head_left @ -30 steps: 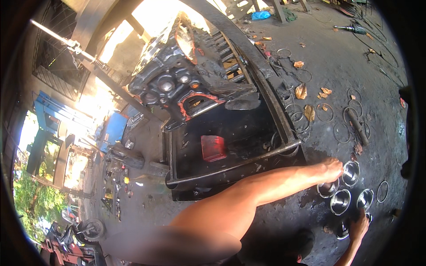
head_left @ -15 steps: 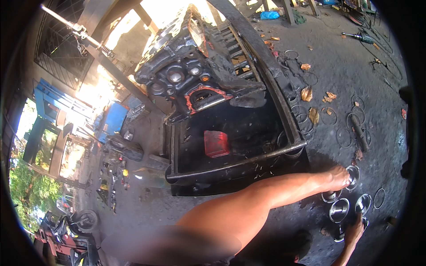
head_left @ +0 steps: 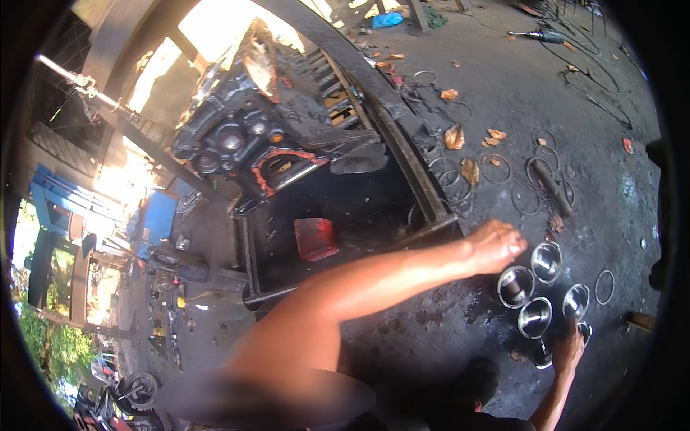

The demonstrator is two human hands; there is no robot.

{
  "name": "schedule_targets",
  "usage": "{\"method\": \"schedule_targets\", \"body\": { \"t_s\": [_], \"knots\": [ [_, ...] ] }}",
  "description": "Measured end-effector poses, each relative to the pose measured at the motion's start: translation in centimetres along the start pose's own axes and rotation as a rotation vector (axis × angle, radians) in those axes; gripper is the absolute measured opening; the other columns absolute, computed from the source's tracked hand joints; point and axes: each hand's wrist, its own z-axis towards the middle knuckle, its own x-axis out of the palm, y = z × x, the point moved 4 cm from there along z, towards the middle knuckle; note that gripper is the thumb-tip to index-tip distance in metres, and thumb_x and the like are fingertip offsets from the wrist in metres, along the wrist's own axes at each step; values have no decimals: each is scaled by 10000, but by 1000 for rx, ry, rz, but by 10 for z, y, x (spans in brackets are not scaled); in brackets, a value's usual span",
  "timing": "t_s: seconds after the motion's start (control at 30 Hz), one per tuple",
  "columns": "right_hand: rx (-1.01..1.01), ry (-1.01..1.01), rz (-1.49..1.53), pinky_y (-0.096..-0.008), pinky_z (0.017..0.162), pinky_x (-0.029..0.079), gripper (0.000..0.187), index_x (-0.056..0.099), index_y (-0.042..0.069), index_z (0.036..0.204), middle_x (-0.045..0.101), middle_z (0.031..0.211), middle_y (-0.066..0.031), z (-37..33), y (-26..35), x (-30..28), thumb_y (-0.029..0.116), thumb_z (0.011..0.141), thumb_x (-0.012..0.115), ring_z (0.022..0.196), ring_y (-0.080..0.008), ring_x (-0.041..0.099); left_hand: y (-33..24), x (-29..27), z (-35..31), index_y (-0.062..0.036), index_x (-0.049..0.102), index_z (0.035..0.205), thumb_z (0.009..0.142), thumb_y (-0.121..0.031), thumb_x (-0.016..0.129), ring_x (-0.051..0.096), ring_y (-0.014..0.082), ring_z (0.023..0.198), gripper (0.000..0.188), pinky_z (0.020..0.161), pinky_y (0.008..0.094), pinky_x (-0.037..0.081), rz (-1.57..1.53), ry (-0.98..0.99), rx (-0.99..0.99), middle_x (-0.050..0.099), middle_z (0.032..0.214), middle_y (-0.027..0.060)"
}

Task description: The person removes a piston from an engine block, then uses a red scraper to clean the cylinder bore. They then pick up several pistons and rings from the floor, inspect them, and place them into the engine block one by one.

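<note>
My left arm reaches across from the lower left. My left hand [head_left: 496, 246] is closed above the ground, its fingers curled; whatever they may hold does not show. Just right of it lies a piston-like metal cup [head_left: 546, 262], apart from the fingers. Several similar cups stand close by, including one with a dark inside [head_left: 515, 286] and one with a bar across it [head_left: 535, 318]. From the lower right comes my right hand [head_left: 568, 350], a finger stretched out to the near rim of another metal cup [head_left: 576, 302]. Its other fingers are partly hidden.
A black engine block [head_left: 251, 136] rests on a metal frame [head_left: 424, 190] over a dark tray holding a red piece [head_left: 315, 239]. Thin rings [head_left: 605, 287], a short rod [head_left: 552, 188] and dry leaves [head_left: 469, 171] lie on the ground. A power tool [head_left: 543, 35] lies farther off.
My left hand has drawn back leftward, off the metal cup it was touching. My right hand stays at the nearby cups. The whole view has shifted, so the scene sits farther left.
</note>
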Motion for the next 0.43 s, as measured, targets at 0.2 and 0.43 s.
{"method": "schedule_targets", "body": {
  "t_s": [0.2, 0.43],
  "knots": [
    [18, 43, 51, -506, 952, 547, 696, 561, 134, 1446, 750, 1192, -185, -8, 15, -18, 32, 791, 772, 1127, -400, 703, 30, -126, -42, -61, 722, 1009, 874, -335, 792, 719, 332, 986, 313, 830, 449, 601, 56, -278, -29, 738, 1056, 131],
    [62, 74, -20, -467, 983, 544, 768, 514, 139, 1514, 718, 1249, -228, -13, 16, -31, 110, 806, 810, 1181, -377, 689, 69, -346, -141, -79, 792, 1086, 930, -409, 802, 737, 294, 1054, 365, 989, 413, 552, 518, -629, -615, 782, 1109, 129]
  ]
}}
